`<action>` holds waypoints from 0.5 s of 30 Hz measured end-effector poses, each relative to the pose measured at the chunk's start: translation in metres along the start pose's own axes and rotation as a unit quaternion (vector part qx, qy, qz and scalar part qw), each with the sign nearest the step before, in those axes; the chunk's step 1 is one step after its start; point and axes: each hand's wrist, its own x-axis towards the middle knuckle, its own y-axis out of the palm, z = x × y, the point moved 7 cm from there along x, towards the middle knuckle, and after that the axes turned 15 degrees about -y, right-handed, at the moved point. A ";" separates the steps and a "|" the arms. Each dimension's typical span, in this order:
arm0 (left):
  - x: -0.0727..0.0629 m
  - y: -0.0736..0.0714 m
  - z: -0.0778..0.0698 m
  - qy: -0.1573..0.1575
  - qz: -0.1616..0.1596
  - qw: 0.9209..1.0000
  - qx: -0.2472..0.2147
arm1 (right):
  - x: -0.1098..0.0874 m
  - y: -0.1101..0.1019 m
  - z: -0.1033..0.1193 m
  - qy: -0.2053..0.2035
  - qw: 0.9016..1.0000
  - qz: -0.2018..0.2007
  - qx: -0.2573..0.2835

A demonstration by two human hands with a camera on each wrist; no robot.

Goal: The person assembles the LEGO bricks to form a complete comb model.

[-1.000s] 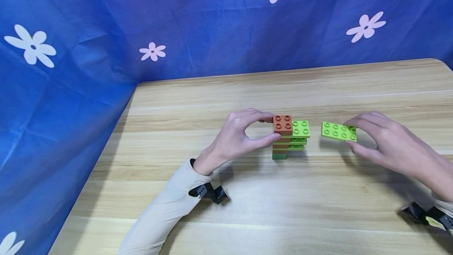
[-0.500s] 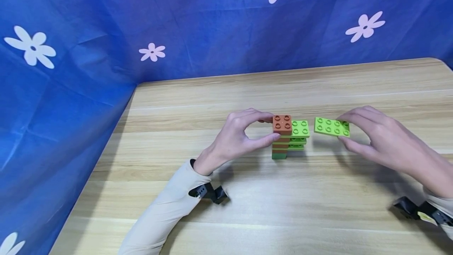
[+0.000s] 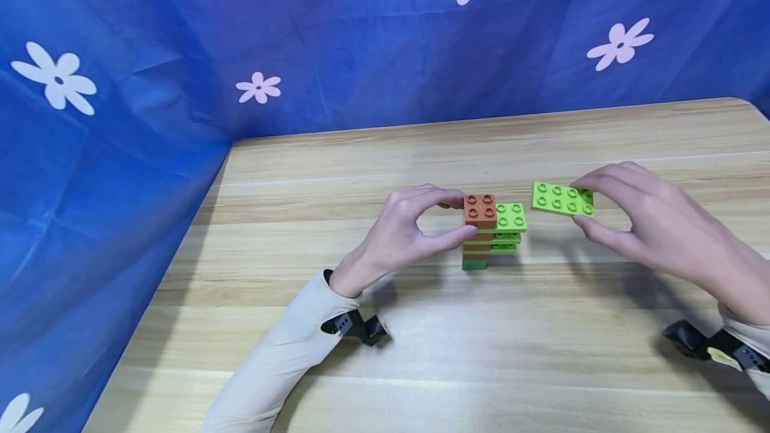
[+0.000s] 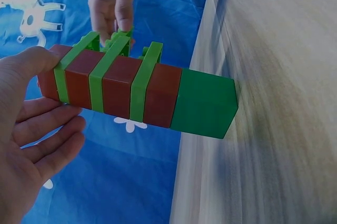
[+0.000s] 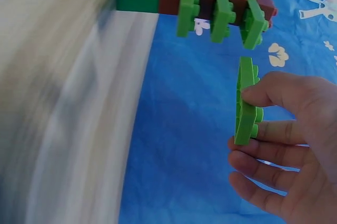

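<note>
My left hand (image 3: 409,222) grips a tower of toy building bricks by its topmost brown brick (image 3: 480,209), thumb on the near side and fingers on the far side. Brown bricks alternate with lime green plates (image 4: 109,73) above a dark green base brick (image 4: 207,103). Three plates jut out to the right, their studs showing. Right of the tower, and apart from it, my right hand (image 3: 656,226) pinches a loose lime green plate (image 3: 562,199) by its right end, between thumb and fingers. In the right wrist view this plate (image 5: 246,100) is seen edge-on.
The tower's base appears to stand on a pale wood-grain table (image 3: 481,366). A blue cloth with white flowers (image 3: 361,39) hangs behind the table and along its left side. Black camera mounts (image 3: 361,328) sit at both wrists.
My right hand has carried the loose lime green plate slightly left and toward the back of the table. My left hand and the tower stay put.
</note>
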 end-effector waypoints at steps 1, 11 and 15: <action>0.000 0.000 -0.001 0.000 0.000 1.000 0.000 | 0.002 -0.001 0.000 -0.002 1.000 -0.003 -0.002; 0.000 -0.001 -0.002 0.005 0.002 1.000 0.000 | 0.018 -0.008 0.009 -0.011 1.000 -0.006 0.005; -0.001 0.000 0.000 -0.002 0.000 1.000 0.004 | 0.025 -0.010 0.014 -0.023 1.000 -0.013 0.005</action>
